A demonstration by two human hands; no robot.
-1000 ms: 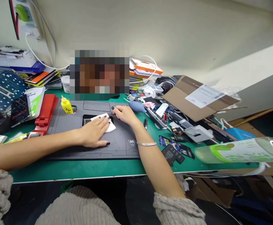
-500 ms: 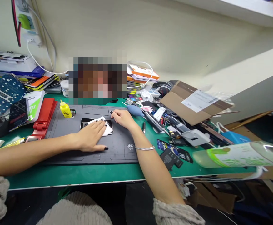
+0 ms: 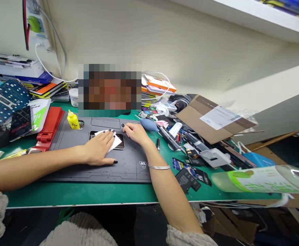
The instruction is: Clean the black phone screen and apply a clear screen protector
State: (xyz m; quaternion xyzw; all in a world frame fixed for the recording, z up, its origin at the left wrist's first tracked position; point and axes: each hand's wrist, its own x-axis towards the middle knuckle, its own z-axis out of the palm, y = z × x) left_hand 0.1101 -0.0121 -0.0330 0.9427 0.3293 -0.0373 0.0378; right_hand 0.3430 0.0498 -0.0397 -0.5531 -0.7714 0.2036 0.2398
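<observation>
You're sliding that flat white cloth (image 3: 115, 142) leftward under your outstretched left hand (image 3: 99, 147), so you're working further along the silver-edged black phone (image 3: 121, 146) on the grey mat (image 3: 129, 165). Your right hand (image 3: 136, 132) is curling loosely alongside, can't tell what's inside.

Bare mat (image 3: 130, 163) leaves passage right of the left hand (image 3: 100, 147); a yellow bottle (image 3: 73, 121) obstructs its far left, a blue blower (image 3: 150, 125) crowds the right hand (image 3: 136, 133) rightward.
</observation>
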